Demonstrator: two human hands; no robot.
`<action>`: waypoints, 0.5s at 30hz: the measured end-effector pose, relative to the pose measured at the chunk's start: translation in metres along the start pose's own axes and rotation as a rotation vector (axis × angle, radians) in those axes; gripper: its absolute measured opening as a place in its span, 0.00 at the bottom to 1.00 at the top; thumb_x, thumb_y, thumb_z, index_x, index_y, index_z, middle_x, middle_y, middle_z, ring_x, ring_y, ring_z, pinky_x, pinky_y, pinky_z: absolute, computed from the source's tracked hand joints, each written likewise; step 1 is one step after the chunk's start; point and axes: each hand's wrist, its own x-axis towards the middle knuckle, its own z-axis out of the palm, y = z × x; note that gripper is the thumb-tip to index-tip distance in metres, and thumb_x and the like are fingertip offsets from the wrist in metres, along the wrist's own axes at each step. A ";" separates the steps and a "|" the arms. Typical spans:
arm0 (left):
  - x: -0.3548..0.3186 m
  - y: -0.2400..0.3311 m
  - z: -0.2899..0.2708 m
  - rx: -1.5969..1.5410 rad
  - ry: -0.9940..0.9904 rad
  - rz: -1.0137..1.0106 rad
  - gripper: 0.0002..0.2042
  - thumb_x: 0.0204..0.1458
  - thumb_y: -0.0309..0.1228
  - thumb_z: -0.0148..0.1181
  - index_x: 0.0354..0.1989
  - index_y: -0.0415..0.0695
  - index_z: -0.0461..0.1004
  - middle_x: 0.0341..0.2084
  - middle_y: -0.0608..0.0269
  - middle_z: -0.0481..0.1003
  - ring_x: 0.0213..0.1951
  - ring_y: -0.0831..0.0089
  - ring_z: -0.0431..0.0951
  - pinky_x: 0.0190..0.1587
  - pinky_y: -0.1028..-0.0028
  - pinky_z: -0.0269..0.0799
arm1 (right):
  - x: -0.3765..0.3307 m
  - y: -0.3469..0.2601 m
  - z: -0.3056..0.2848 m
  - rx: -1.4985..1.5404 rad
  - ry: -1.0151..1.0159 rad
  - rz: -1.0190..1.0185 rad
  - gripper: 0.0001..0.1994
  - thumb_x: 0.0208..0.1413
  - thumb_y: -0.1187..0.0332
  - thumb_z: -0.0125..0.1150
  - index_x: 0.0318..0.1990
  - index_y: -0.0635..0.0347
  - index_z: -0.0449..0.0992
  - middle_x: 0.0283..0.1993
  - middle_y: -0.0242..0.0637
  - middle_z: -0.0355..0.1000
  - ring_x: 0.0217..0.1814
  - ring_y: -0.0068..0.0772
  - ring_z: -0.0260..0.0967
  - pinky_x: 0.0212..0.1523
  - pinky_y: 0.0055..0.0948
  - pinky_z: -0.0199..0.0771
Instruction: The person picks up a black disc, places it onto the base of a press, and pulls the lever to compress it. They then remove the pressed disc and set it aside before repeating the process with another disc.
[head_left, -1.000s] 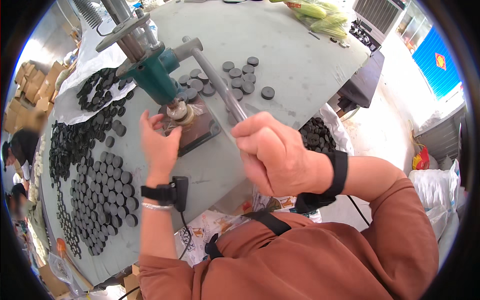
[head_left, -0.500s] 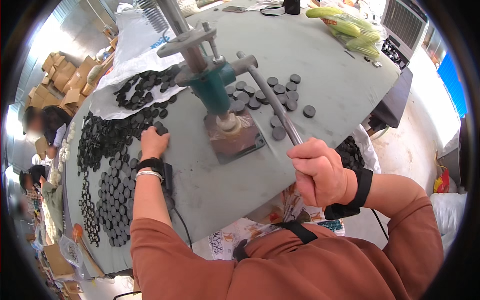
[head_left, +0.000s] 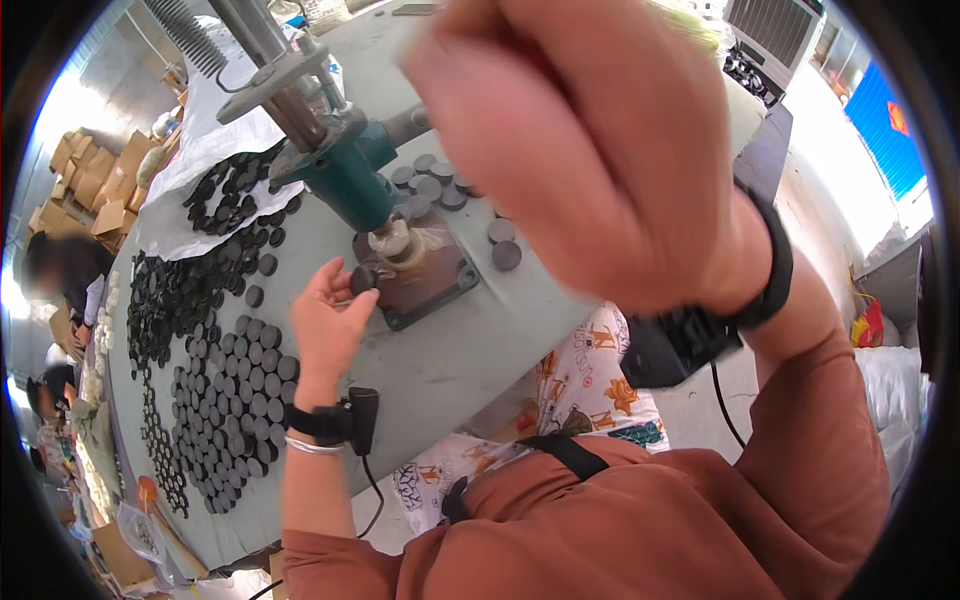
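Note:
Between the thumb and fingers of my left hand [head_left: 328,325] is a round black cap [head_left: 364,281], held at the left edge of the press's base plate [head_left: 432,296]. The green hand press [head_left: 350,180] stands on the table, its pale die [head_left: 393,242] above a ring on the plate. My right hand [head_left: 620,160], a blurred closed fist, is raised close to the camera. It hides the press lever, which it gripped in the earlier picture. Rows of grey-black caps [head_left: 235,400] lie left of my left wrist.
A heap of loose black parts [head_left: 175,300] spreads beside a white sack [head_left: 180,215]. More caps [head_left: 505,255] lie right of the press. Small ring-like parts [head_left: 160,440] line the left table edge. Two people sit at far left, near cardboard boxes [head_left: 100,170].
My left hand has moved right from the heap to the base plate with a cap. My right fist has swung up toward the camera. The whole view has shifted slightly.

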 end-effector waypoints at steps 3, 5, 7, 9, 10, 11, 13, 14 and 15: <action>-0.005 0.014 0.024 0.113 0.106 0.042 0.31 0.42 0.24 0.67 0.57 0.29 0.64 0.38 0.55 0.77 0.36 0.76 0.78 0.38 0.77 0.74 | 0.034 0.018 -0.001 -0.172 -0.001 -0.104 0.06 0.38 0.79 0.55 0.27 0.66 0.70 0.24 0.45 0.67 0.22 0.40 0.66 0.22 0.34 0.66; -0.002 0.022 0.035 0.202 0.129 0.052 0.31 0.42 0.25 0.67 0.57 0.31 0.64 0.38 0.54 0.77 0.34 0.73 0.78 0.36 0.76 0.75 | 0.055 0.032 0.002 -0.325 -0.007 -0.216 0.05 0.37 0.78 0.56 0.25 0.67 0.70 0.21 0.46 0.67 0.21 0.42 0.66 0.22 0.35 0.67; 0.002 0.028 0.044 0.234 0.157 0.071 0.29 0.42 0.26 0.67 0.56 0.34 0.66 0.37 0.55 0.78 0.33 0.71 0.79 0.36 0.74 0.75 | 0.072 0.044 0.007 -0.491 -0.014 -0.367 0.04 0.35 0.77 0.56 0.23 0.67 0.70 0.19 0.47 0.66 0.20 0.43 0.67 0.21 0.36 0.67; 0.008 0.033 0.048 0.383 0.136 0.112 0.28 0.42 0.29 0.67 0.54 0.37 0.67 0.34 0.58 0.79 0.31 0.70 0.79 0.36 0.72 0.74 | 0.084 0.054 0.012 -0.588 0.014 -0.515 0.04 0.34 0.76 0.57 0.20 0.67 0.70 0.17 0.48 0.66 0.19 0.44 0.67 0.21 0.38 0.67; 0.011 0.035 0.049 0.457 0.130 0.137 0.27 0.42 0.30 0.67 0.53 0.39 0.68 0.33 0.59 0.79 0.30 0.69 0.79 0.36 0.71 0.74 | 0.089 0.057 0.015 -0.611 0.034 -0.565 0.04 0.33 0.76 0.57 0.19 0.68 0.70 0.16 0.48 0.66 0.19 0.45 0.67 0.21 0.38 0.67; 0.013 0.036 0.050 0.467 0.136 0.110 0.27 0.42 0.31 0.67 0.52 0.40 0.68 0.32 0.60 0.79 0.30 0.68 0.78 0.36 0.70 0.74 | 0.092 0.059 0.017 -0.617 0.041 -0.603 0.04 0.33 0.76 0.57 0.18 0.68 0.70 0.15 0.48 0.65 0.18 0.45 0.67 0.21 0.39 0.68; 0.015 0.037 0.052 0.483 0.155 0.076 0.26 0.41 0.33 0.68 0.51 0.42 0.69 0.31 0.62 0.79 0.29 0.67 0.78 0.36 0.69 0.73 | 0.095 0.061 0.020 -0.647 0.061 -0.621 0.05 0.33 0.75 0.58 0.18 0.67 0.69 0.15 0.47 0.65 0.17 0.44 0.66 0.21 0.39 0.67; 0.015 0.037 0.053 0.474 0.163 0.070 0.27 0.41 0.33 0.68 0.52 0.42 0.68 0.31 0.62 0.79 0.29 0.68 0.78 0.36 0.69 0.73 | 0.096 0.060 0.021 -0.669 0.048 -0.610 0.05 0.32 0.75 0.58 0.17 0.67 0.68 0.15 0.47 0.65 0.16 0.44 0.65 0.21 0.40 0.67; 0.015 0.035 0.054 0.469 0.169 0.046 0.28 0.41 0.34 0.68 0.53 0.42 0.67 0.32 0.62 0.79 0.29 0.68 0.78 0.37 0.69 0.73 | 0.095 0.058 0.020 -0.701 -0.010 -0.554 0.06 0.32 0.74 0.58 0.17 0.67 0.68 0.15 0.47 0.66 0.16 0.44 0.64 0.21 0.40 0.67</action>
